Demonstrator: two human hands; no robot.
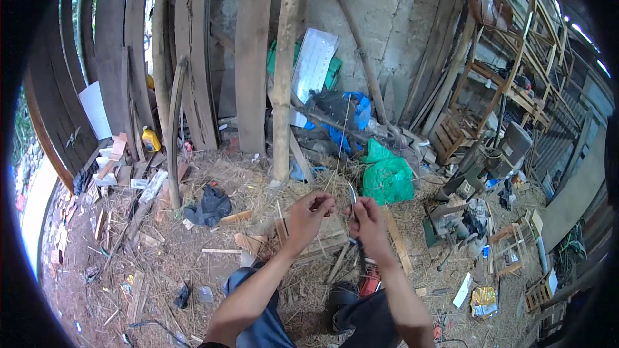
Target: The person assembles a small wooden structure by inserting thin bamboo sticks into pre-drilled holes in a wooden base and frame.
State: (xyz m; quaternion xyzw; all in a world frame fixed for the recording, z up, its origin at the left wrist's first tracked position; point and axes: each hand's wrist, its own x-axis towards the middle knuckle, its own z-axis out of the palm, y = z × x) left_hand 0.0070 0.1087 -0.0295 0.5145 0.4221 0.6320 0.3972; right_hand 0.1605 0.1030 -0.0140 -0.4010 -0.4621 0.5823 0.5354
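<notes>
Pinch the thin stick [343, 132] firmly in the left hand [311, 216], near the spot being worked, and guide the curved blade [352, 194] along it with the right hand [371, 227]. Judging by so slender a piece, favour light, shallow strokes, to avoid likely bending or splitting. Turn the edge away from the left fingertips [330, 205], near the blade at 9 o'clock, and from the legs [265, 325] at 6 o'clock.

On the left, a narrow grip, with curled fingers around the stick's lower end, just below mid-view; free length rising toward 1 o'clock. On the right, a closed fist around the blade's mostly hidden handle, pointing the tip toward 11 o'clock. Cannot tell of any contact between blade and stick. Reaching in with forearms [256, 285] from 7 and 5 o'clock, converging above the littered floor [158, 245].
</notes>
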